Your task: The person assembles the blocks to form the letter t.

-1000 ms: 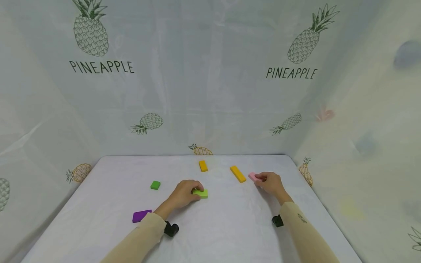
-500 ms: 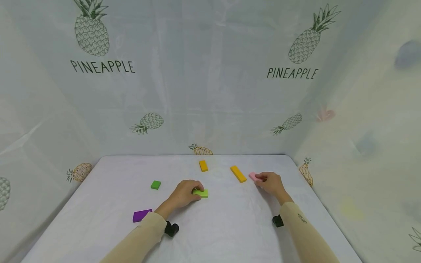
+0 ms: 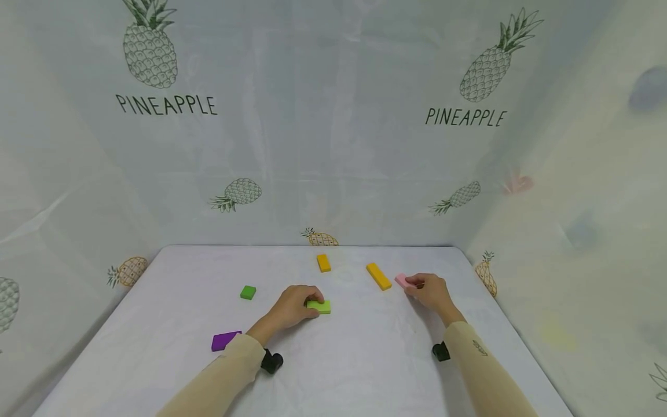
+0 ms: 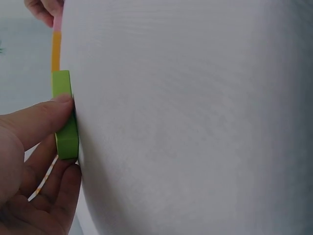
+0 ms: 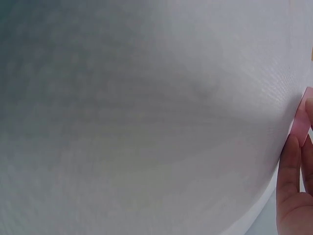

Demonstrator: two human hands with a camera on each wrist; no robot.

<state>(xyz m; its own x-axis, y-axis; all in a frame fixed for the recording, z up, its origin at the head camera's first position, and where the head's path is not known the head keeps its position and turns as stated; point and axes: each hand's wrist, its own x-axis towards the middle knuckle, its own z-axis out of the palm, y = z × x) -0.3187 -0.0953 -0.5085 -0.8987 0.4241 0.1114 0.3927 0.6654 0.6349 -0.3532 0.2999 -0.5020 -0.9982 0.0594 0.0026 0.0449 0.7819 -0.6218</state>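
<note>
Near the middle of the white table, my left hand (image 3: 292, 307) pinches a light green block (image 3: 323, 307) between thumb and fingers. In the left wrist view the thumb presses on the near side of this green block (image 4: 67, 132), which lies at the tabletop. Farther right, my right hand (image 3: 429, 291) grips a small pink block (image 3: 401, 280) by its near end. The right wrist view has the pink block (image 5: 300, 122) at its right edge, between the fingertips, low against the cloth. Part of each block is covered by the fingers.
A long orange block (image 3: 378, 276) lies just left of the pink one. A shorter orange block (image 3: 323, 263) is near the back edge. On the left are a dark green block (image 3: 248, 292) and a purple block (image 3: 224, 340), partly behind the left sleeve.
Both hands and all the blocks keep their places on the table. Only the head view has shifted very slightly.
</note>
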